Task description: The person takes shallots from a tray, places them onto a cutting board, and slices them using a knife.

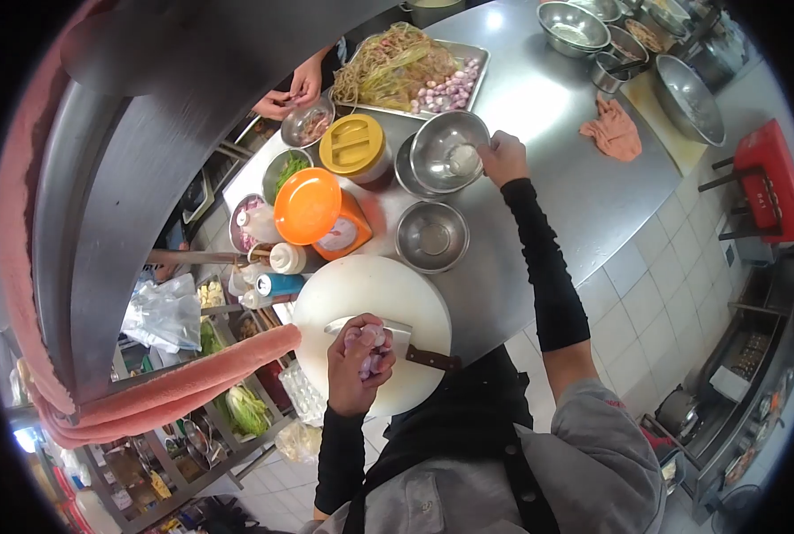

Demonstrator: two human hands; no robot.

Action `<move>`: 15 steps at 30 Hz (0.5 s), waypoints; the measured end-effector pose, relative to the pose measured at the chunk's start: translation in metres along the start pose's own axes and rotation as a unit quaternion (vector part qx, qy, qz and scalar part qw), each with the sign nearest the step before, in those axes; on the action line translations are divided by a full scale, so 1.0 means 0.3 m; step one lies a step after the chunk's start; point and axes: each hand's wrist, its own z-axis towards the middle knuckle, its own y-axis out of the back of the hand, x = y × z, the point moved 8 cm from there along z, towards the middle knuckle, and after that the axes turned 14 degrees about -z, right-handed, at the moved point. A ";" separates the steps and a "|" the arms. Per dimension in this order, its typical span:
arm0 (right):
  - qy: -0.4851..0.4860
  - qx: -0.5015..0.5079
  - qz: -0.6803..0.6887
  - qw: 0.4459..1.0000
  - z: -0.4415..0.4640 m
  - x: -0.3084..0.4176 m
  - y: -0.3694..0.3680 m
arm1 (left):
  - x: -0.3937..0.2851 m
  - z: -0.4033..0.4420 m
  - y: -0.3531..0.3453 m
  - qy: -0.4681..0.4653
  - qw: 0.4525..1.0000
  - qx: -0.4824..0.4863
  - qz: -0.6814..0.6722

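Note:
My left hand point(350, 381) is closed around several pinkish shallots point(367, 341) above the round white cutting board point(388, 285). Under that hand a knife point(432, 358) with a brown handle lies on the board, part of its blade hidden. My right hand point(505, 158) grips the rim of a steel bowl point(432, 142), which is tilted and overlaps another steel bowl point(406, 169) beneath it. Between this pair and the board stands a smaller steel bowl point(432, 237).
An orange scale point(311, 205) and a yellow-lidded tub point(354, 142) stand left of the bowls. Farther back is a tray point(479, 84) of shallots and stringy greens. Another person's hands point(294, 93) work over a bowl. A pink cloth point(614, 131) lies on the right.

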 end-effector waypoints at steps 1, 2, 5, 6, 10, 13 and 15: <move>0.017 -0.043 -0.005 0.999 -0.021 0.046 0.058 | 0.001 0.004 -0.011 -0.002 1.000 0.002 0.008; 0.042 -0.052 -0.018 0.998 -0.021 0.103 0.082 | 0.010 0.004 -0.017 -0.005 1.000 0.001 0.013; 0.078 0.008 -0.040 0.996 -0.056 0.170 0.040 | 0.014 0.014 -0.039 0.005 1.000 0.021 0.007; 0.081 -0.009 -0.050 0.995 -0.052 0.153 0.016 | 0.012 0.015 -0.042 0.003 1.000 0.023 0.012; 0.080 -0.017 -0.133 0.988 -0.037 0.102 -0.068 | 0.006 0.017 -0.071 -0.010 0.999 0.039 0.013; 0.070 -0.021 -0.176 0.982 -0.024 0.089 -0.093 | -0.008 -0.002 -0.070 -0.017 0.999 0.045 0.005; 0.061 -0.036 -0.199 0.977 0.000 0.085 -0.123 | -0.020 -0.019 -0.064 -0.028 0.999 0.045 -0.002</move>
